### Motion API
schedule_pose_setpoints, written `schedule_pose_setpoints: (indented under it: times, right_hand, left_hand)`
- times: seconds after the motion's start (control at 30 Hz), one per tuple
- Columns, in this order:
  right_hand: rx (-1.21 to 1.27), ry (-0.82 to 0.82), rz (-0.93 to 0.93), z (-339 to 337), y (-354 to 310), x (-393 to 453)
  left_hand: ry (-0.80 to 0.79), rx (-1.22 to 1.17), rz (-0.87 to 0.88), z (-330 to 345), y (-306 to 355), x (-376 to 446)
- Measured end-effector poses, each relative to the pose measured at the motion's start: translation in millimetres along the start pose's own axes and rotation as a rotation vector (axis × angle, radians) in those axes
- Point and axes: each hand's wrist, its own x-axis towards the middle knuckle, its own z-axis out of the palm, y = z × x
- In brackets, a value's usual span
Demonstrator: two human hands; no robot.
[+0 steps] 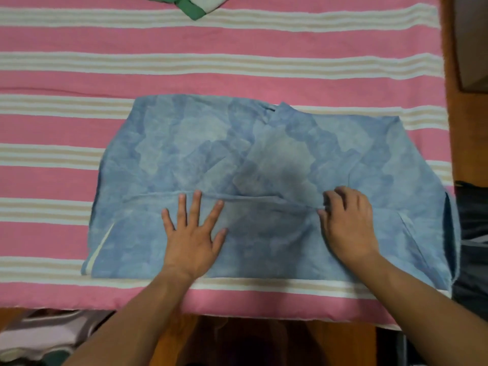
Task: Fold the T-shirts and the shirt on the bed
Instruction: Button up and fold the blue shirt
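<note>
A mottled blue shirt [184,149] lies spread on the pink striped bed [237,40], its near part folded over so a hem edge runs across the middle. My left hand [194,233] presses flat on the folded part, fingers spread and straight. To its right, my right hand [347,223] has curled fingers and pinches the folded hem edge. A folded green and white garment [194,5] shows only in part at the top edge of the head view.
The bed's near edge runs along the bottom, with a wooden frame [343,344] below it. Dark cloth [472,233] hangs past the bed's right side. Pale clothes [45,336] lie at the bottom left on the floor.
</note>
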Motion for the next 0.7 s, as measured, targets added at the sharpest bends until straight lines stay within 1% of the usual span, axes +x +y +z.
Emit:
schedule_pose_setpoints:
  times: [0.1, 0.17, 0.2, 0.27, 0.33, 0.4, 0.43, 0.47, 0.53, 0.57, 0.6, 0.63, 0.7]
  right_hand:
    - [-0.002, 0.022, -0.017, 7.0, 9.7, -3.9]
    - [0.065, 0.071, -0.021, -1.1, 7.8, 5.8]
    - [0.099, 0.108, -0.04, -8.9, 4.1, 16.8]
    - [0.105, 0.146, -0.107, -20.8, 1.2, 55.7]
    - [0.04, 0.069, -0.143, -23.0, 8.4, 115.4]
    - [-0.061, -0.095, -0.113, -27.4, 17.8, 176.5]
    - [-0.105, -0.181, -0.088, -31.3, 21.6, 200.3]
    - [-0.139, -0.254, -0.066, -34.4, 24.2, 218.5]
    - [-0.209, -0.359, -0.043, -37.5, 27.3, 238.0]
    - [-0.247, -0.369, -0.057, -36.7, 26.7, 241.7]
    - [-0.28, -0.354, -0.079, -34.9, 26.0, 245.2]
    - [-0.304, -0.337, -0.087, -32.8, 25.0, 247.9]
    - [-0.33, -0.388, -0.06, -34.5, 20.6, 251.3]
  left_hand:
    - [-0.021, -0.02, 0.032, 7.0, -2.3, 6.5]
    - [-0.013, -0.021, 0.039, -4.0, -2.4, 4.1]
    - [0.004, -0.038, 0.04, -14.2, -6.5, 7.1]
    - [0.116, -0.102, 0.097, -41.1, -20.6, 33.4]
    - [0.243, -0.091, 0.205, -66.4, -40.9, 87.2]
    - [0.284, -0.031, 0.235, -85.2, -65.1, 159.2]
    - [0.257, -0.007, 0.21, -95.5, -74.7, 193.7]
    - [0.19, 0.021, 0.167, -105.9, -80.7, 223.9]
    - [-0.021, 0.155, 0.132, -120.3, -79.7, 269.7]
    - [-0.099, 0.258, 0.149, -123.8, -75.1, 283.0]
    - [-0.137, 0.345, 0.172, -126.3, -70.1, 292.1]
    - [-0.143, 0.395, 0.19, -127.4, -65.1, 298.7]
    - [-0.119, 0.392, 0.168, -131.6, -59.9, 301.7]
